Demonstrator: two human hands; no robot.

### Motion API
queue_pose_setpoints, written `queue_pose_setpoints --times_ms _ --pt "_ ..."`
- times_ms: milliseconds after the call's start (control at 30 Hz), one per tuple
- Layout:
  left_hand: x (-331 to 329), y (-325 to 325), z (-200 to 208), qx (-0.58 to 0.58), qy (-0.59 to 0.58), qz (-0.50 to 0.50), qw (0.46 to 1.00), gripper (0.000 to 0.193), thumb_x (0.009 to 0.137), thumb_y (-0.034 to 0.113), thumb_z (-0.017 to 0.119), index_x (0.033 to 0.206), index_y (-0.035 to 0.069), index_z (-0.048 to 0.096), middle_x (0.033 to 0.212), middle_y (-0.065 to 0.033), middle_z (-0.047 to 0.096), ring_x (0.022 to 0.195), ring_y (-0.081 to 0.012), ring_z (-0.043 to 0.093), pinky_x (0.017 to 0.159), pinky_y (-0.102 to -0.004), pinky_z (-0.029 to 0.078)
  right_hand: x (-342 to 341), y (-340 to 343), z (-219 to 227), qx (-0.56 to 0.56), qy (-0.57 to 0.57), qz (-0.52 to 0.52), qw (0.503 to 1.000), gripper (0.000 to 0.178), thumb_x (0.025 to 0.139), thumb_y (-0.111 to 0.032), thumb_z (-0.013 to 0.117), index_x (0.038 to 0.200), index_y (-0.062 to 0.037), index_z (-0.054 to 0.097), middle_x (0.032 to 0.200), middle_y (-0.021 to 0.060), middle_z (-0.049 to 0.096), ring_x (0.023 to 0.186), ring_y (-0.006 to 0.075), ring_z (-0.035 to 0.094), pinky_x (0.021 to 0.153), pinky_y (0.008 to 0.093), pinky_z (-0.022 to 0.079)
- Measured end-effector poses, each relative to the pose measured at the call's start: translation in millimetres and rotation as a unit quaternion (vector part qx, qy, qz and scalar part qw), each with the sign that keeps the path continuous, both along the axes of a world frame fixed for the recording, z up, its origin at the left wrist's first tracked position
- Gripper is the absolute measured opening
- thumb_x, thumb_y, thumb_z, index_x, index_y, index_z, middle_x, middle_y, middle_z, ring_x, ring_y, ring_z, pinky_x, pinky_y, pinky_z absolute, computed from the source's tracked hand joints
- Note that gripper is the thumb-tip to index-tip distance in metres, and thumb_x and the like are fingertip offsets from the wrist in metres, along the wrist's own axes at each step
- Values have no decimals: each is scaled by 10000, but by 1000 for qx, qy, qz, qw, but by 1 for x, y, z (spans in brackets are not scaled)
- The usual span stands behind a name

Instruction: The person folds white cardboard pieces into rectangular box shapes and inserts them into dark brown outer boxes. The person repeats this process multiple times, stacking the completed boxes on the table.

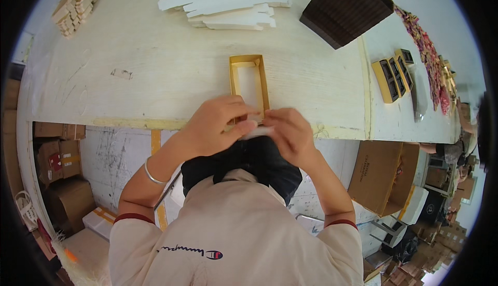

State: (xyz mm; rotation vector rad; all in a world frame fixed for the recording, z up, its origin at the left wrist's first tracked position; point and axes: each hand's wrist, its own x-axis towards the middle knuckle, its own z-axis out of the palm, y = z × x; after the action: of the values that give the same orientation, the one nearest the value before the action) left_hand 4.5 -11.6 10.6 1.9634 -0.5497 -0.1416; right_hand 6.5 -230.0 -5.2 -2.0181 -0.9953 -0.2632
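Observation:
A narrow gold paperboard box frame (250, 58) lies on the table in front of me, its long sides running toward me and its inside pale. At its near end, by the table edge, both hands meet. My left hand (220, 122) is closed, fingers bent over the near left corner and thumb pointing inward. Across from it, my right hand (290, 133) pinches at the near right corner, slightly smeared by motion. Between the thumbs shows a blurred white strip (258, 132); I cannot tell whether it is part of the box. My fingers hide the near end.
White flat cardboard pieces (228, 1) are heaped at the back, beside a dark brown stack of ridged trays (347, 8). Gold boxes with black inserts (391, 76) stand at the right. Bundled pale pieces (75, 8) lie far left. An open carton (381, 177) sits below the table.

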Motion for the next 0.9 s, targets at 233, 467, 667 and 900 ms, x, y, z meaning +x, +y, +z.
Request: queue_pose_setpoints --times_ms 233,467,667,900 --pt "-1 1 -1 -1 105 35 994 313 894 126 618 1177 44 513 948 -130 602 710 -235 574 631 -323 470 5 28 -5 202 265 -98 938 109 821 66 638 902 1 604 962 126 546 682 209 524 602 291 455" --pt "-6 -13 -16 10 -99 123 987 197 872 77 636 1048 43 554 1118 -109 532 670 -285 593 623 -361 501 1 25 -13 -75 -137 -115 981 400 710 -24 688 1104 -16 620 1086 143 530 695 227 521 603 341 456" --pt "-14 -21 -24 68 -237 133 960 120 818 89 683 885 21 611 881 -90 581 687 -278 601 591 -359 493 6 23 -7 -116 -75 -86 987 227 741 -38 627 968 -42 629 949 92 566 696 266 553 589 374 450" --pt "-1 -8 2 188 -95 34 977 82 813 80 665 830 20 612 805 -90 599 714 -286 582 617 -370 474 29 22 23 -221 128 20 967 148 754 -14 670 894 -42 630 841 100 581 726 337 586 605 381 465"
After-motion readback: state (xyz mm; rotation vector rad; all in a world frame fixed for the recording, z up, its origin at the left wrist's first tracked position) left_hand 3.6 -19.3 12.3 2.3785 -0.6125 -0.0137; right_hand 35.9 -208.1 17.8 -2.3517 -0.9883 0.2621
